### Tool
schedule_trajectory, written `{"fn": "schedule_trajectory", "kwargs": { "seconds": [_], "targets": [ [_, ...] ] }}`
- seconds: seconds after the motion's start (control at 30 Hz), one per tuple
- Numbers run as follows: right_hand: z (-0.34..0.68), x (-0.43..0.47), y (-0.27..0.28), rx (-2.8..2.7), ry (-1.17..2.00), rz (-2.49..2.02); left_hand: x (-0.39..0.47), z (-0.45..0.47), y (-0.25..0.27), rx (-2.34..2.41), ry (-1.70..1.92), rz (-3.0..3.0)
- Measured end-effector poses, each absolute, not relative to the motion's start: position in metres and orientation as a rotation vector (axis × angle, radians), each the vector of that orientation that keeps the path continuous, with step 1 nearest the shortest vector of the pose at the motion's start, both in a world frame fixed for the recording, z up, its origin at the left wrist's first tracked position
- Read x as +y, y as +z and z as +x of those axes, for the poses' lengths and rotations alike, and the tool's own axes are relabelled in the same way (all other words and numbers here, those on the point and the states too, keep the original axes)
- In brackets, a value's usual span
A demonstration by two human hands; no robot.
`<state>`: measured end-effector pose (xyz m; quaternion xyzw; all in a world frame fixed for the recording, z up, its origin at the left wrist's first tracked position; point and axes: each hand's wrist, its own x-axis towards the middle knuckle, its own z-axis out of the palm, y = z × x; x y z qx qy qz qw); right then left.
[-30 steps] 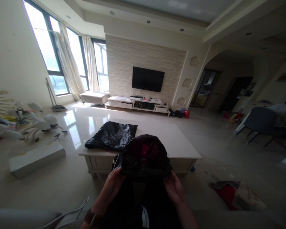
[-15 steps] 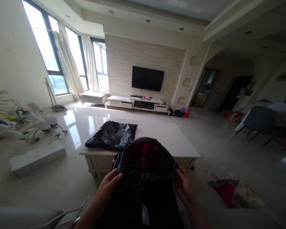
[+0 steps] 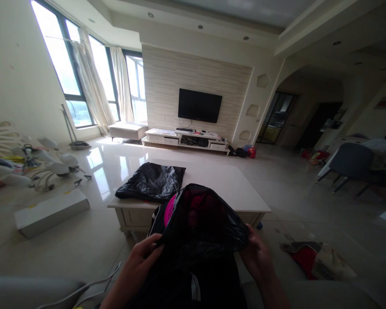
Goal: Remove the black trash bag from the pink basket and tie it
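Note:
A black plastic bag [image 3: 212, 244] is stretched by its rim between my two hands, its mouth facing me. My left hand [image 3: 144, 255] pinches the rim on the left, thumb on top. At the right edge, my right hand [image 3: 255, 251] grips the rim between thumb and fingers. Dark red stuff shows inside the mouth; its kind is too dim to tell. Left of the bag shows the curved edge of a bright pink perforated thing [image 3: 170, 211], partly covered by the bag. Another black plastic bag [image 3: 152, 182] lies flat on the white coffee table [image 3: 223, 182].
A long pale box [image 3: 53, 212] lies on the floor at left, near cables and white parts. A red and beige cloth bag [image 3: 320, 261] lies on the floor at right. A chair [image 3: 350, 161] and a person are farther right.
My hands have drawn the bag's rim wider, the right hand moving outward and the left slightly lower. The pink edge on the left has come into view.

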<state>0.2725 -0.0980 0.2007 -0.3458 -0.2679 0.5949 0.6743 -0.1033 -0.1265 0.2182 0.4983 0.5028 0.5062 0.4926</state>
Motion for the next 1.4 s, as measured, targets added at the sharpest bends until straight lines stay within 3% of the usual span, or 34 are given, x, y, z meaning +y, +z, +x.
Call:
{"fn": "schedule_trajectory", "kwargs": {
  "seconds": [0.27, 0.53, 0.83, 1.2, 1.4],
  "targets": [
    [0.263, -0.100, 0.208, -0.703, 1.369, -0.983, -0.130, -0.110, 0.226, 1.344, 1.090, 1.425],
    [0.280, -0.093, 0.192, -0.958, 1.075, -1.154, -0.134, -0.119, 0.240, 1.378, 1.228, 1.820],
    [0.287, -0.098, 0.193, -1.088, 1.029, -1.278, -0.138, -0.119, 0.241, 1.438, 1.194, 1.774],
    [0.282, -0.134, 0.239, -1.420, 0.475, -1.299, -0.140, -0.133, 0.216, 1.431, 1.240, 1.622],
    [0.284, -0.137, 0.239, -1.366, 0.503, -1.345, -0.146, -0.133, 0.237, 1.482, 1.288, 1.780]
  ]
}}
